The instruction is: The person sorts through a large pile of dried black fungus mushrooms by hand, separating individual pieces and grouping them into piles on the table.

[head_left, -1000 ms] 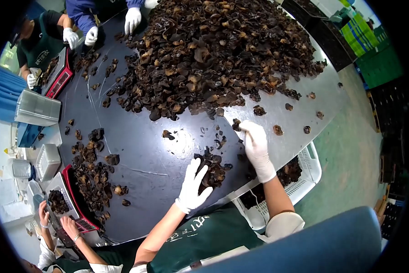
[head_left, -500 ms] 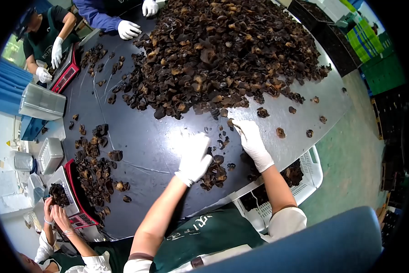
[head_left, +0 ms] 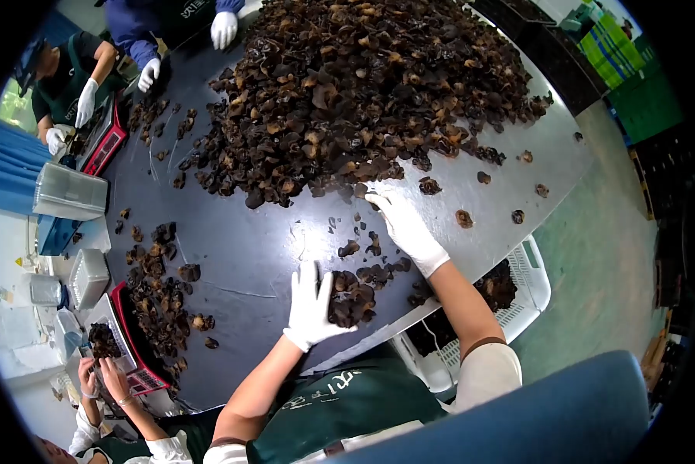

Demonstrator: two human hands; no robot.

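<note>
Dark brown wood ear mushrooms lie in a large heap (head_left: 363, 93) on the metal table (head_left: 231, 255). My left hand (head_left: 310, 309), in a white glove, rests low over the tabletop with its fingers apart, its right side against a small pile of wood ears (head_left: 353, 300). My right hand (head_left: 408, 230), also gloved, reaches forward with fingers stretched out, their tips at a small wood ear piece (head_left: 361, 191) by the heap's near edge. Whether the fingertips touch it I cannot tell. Small loose bits (head_left: 349, 248) lie between my hands.
A white basket (head_left: 534, 282) holding wood ears stands below the table's right edge. More wood ears (head_left: 154, 301) lie at left beside a red scale (head_left: 135, 352), where a co-worker's bare hands (head_left: 104, 375) work. Other gloved co-workers stand at the far left, near another scale (head_left: 104, 147).
My left hand has moved back toward me, and the small pile beside it sits closer to the near edge. My right hand has shifted slightly forward-left. A co-worker's gloved hands have moved at the far side.
</note>
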